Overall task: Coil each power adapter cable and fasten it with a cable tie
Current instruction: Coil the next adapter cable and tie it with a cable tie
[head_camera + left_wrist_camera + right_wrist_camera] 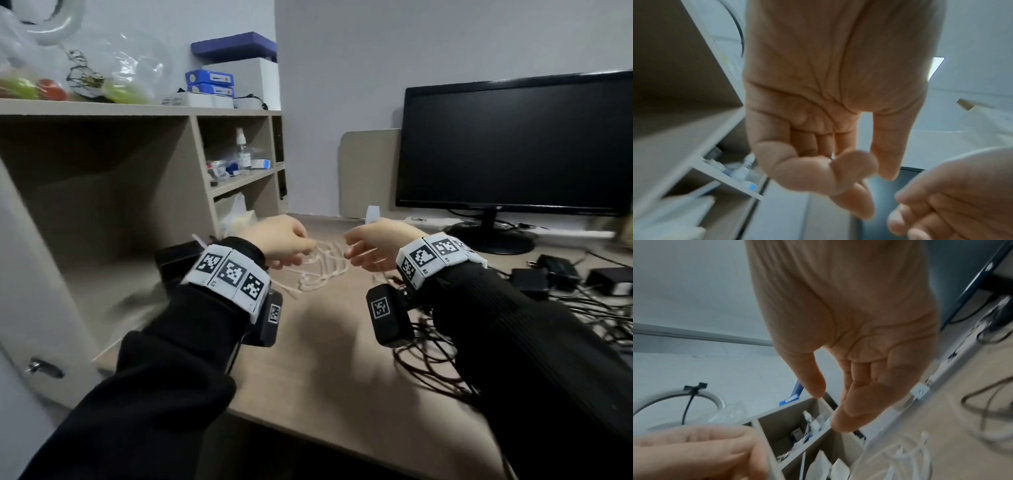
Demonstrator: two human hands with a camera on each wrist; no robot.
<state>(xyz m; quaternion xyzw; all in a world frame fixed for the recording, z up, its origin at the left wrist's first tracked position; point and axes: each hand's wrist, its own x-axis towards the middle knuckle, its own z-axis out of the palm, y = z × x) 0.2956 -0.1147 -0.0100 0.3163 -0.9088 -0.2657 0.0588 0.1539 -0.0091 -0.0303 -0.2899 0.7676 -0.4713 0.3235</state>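
A loose heap of white cable ties point(320, 274) lies on the beige desk point(325, 359), and both hands hover just over it. My left hand point(303, 251) has its fingers curled, and its thumb and forefinger seem to pinch a thin cable tie point(833, 142) from the heap. My right hand point(349, 251) faces it a short way off, thumb and fingers point(851, 417) spread and relaxed with nothing in them. Black power adapters point(534, 279) with tangled black cables point(442, 346) lie to the right, under my right forearm. Another black adapter point(178, 260) sits behind my left wrist.
A beige shelf unit point(102, 171) with small bottles and boxes walls off the left side. A black monitor point(513, 144) on its stand fills the back right. Loose white ties point(906, 456) also show in the right wrist view.
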